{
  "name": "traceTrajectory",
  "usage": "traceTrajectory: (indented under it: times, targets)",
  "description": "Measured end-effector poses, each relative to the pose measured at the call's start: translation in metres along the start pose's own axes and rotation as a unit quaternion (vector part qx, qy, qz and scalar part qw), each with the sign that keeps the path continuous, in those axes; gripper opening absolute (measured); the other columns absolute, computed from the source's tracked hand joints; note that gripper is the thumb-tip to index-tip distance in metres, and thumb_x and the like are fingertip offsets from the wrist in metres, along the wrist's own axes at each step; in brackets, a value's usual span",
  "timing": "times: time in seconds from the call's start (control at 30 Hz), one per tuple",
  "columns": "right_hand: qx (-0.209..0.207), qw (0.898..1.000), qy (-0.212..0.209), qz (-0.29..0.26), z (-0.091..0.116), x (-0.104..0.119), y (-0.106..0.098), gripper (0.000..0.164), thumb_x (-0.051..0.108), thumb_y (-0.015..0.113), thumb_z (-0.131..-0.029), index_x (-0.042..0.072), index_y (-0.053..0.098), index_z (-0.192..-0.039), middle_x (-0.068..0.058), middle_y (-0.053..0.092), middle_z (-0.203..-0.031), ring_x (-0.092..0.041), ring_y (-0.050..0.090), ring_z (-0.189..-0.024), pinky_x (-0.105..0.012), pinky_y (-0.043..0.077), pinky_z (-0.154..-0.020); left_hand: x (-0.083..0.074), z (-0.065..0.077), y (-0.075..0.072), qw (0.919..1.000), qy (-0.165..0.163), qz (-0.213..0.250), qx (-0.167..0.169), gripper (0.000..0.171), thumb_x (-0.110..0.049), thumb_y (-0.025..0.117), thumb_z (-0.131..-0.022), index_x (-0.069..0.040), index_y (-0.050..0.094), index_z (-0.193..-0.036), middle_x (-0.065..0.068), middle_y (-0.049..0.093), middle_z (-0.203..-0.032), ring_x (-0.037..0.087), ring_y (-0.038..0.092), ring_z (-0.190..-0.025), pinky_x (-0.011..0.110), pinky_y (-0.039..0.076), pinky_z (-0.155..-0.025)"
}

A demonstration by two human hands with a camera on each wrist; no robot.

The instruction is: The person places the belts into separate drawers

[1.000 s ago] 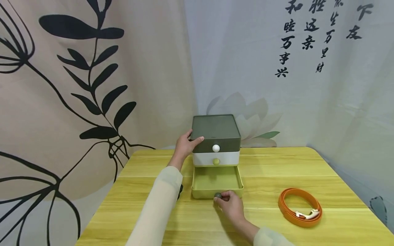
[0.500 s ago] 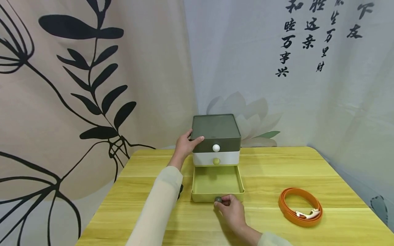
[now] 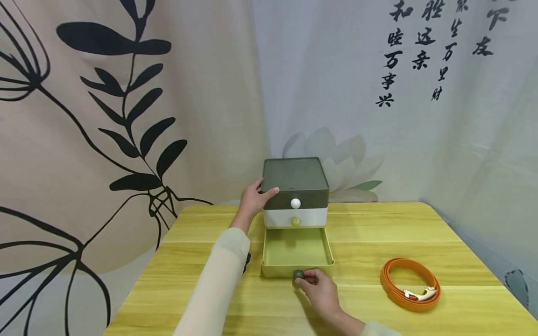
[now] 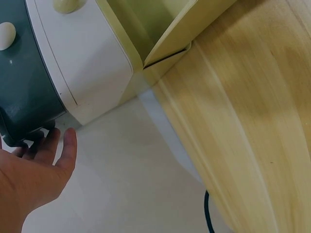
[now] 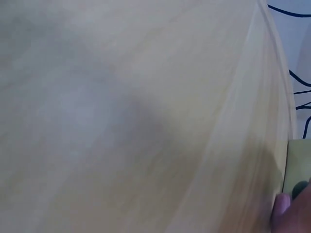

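Note:
A small drawer unit (image 3: 296,172) stands at the back of the table, with a dark green top tier, a white middle tier and a yellow-green bottom drawer (image 3: 277,271). That bottom drawer is pulled out, and nothing lies in it. My right hand (image 3: 322,293) pinches its dark round knob (image 3: 298,274) between thumb and fingers. At the unit's upper left side, my left hand (image 3: 251,201) rests with fingers extended along the side wall and the thumb on the top front edge. In the left wrist view the left hand (image 4: 41,174) touches the dark tier's side (image 4: 29,97).
A coiled orange belt (image 3: 409,283) with a metal buckle lies on the right of the wooden table (image 3: 361,252). A small black object (image 3: 247,262) is partly hidden by the left sleeve. Behind the table hangs a printed cloth (image 3: 218,102).
The bottom drawer has come a little further out toward me, with my right hand on its knob. My left hand keeps its place on the unit.

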State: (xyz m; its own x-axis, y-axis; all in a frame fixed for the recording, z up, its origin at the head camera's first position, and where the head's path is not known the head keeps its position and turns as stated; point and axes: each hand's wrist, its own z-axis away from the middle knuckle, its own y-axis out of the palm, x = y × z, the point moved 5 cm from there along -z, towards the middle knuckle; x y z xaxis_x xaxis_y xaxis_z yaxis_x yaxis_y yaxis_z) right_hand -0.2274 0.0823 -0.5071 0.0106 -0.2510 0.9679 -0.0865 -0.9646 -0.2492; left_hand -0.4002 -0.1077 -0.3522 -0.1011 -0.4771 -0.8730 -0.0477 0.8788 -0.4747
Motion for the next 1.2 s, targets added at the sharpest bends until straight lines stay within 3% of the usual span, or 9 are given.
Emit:
traceTrajectory:
  times: [0.4, 0.77, 1.03, 1.2]
  targets:
    - [0.010, 1.000, 0.004, 0.016, 0.000, -0.005, -0.032, 0.038, 0.022, 0.077, -0.088, -0.002, 0.066, -0.116, -0.006, 0.069, -0.103, -0.018, 0.065, -0.088, -0.027, 0.056, -0.068, 0.001, -0.001, 0.000, 1.0000, 0.002, 0.001, -0.004, 0.082, -0.049, 0.070, -0.091, -0.018, 0.032, -0.156, 0.009, 0.032, -0.159, 0.032, 0.036, -0.141, 0.046, 0.037, -0.109]
    - [-0.028, 0.998, 0.014, 0.056, -0.009, 0.001, -0.079, 0.039, 0.024, 0.076, -0.089, 0.002, 0.067, -0.120, -0.006, 0.070, -0.110, -0.020, 0.066, -0.098, -0.028, 0.055, -0.075, 0.003, -0.002, 0.000, 1.0000, 0.000, 0.003, -0.005, 0.081, -0.048, 0.070, -0.091, -0.017, 0.032, -0.156, 0.009, 0.032, -0.159, 0.032, 0.036, -0.141, 0.046, 0.037, -0.110]
    - [-0.017, 0.996, 0.003, 0.093, -0.014, 0.006, -0.114, 0.060, 0.043, 0.074, -0.089, 0.002, 0.062, -0.130, -0.016, 0.064, -0.126, -0.027, 0.063, -0.110, -0.035, 0.056, -0.082, 0.001, -0.001, 0.000, 1.0000, 0.001, 0.004, -0.006, 0.082, -0.047, 0.070, -0.091, -0.016, 0.032, -0.156, 0.010, 0.032, -0.158, 0.032, 0.037, -0.141, 0.046, 0.038, -0.109]
    - [-0.025, 0.992, -0.001, 0.120, -0.016, 0.008, -0.137, 0.067, 0.050, 0.071, -0.088, 0.002, 0.059, -0.133, -0.017, 0.062, -0.131, -0.029, 0.062, -0.115, -0.032, 0.055, -0.082, 0.001, 0.000, 0.000, 1.0000, 0.007, 0.001, -0.006, 0.082, -0.049, 0.070, -0.090, -0.016, 0.032, -0.156, 0.011, 0.033, -0.158, 0.032, 0.037, -0.141, 0.046, 0.037, -0.109]
